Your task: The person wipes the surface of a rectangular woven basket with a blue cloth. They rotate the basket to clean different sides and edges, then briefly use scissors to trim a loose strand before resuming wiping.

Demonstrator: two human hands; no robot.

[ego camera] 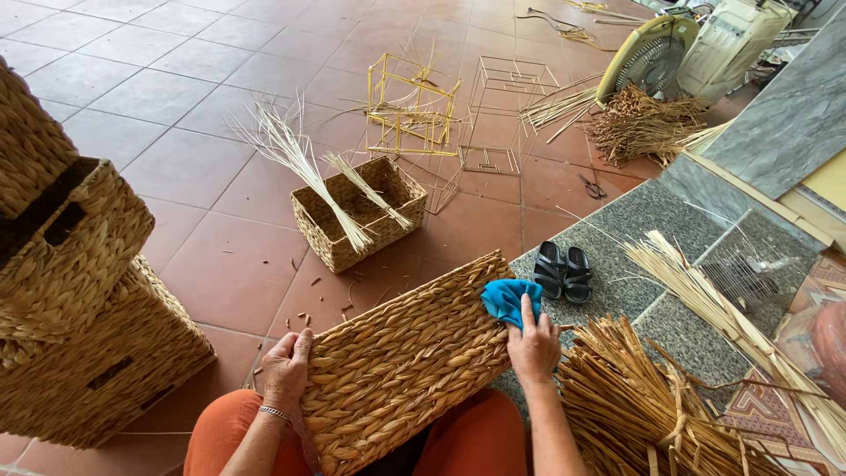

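A large woven basket (pixel 410 361) was laid on its side across the lap of a seated person in orange trousers, its braided wall turned upward. Its lower left corner was gripped by the left hand (pixel 286 370), fingers curled over the edge. A blue cloth (pixel 508 298) was pressed against the basket's upper right corner by the right hand (pixel 532 348), the fingers closed loosely over the cloth. Just to the right, a heap of dried straw strips (pixel 643 405) was piled on the stone step (pixel 617 229), and a pair of black sandals (pixel 562 271) was set above the cloth. Farther out on the red floor tiles, a small open basket (pixel 357 211) holding pale reed bundles was placed, with wire frames (pixel 458 115) beyond it. At the left edge, finished woven baskets (pixel 79 300) were stacked.
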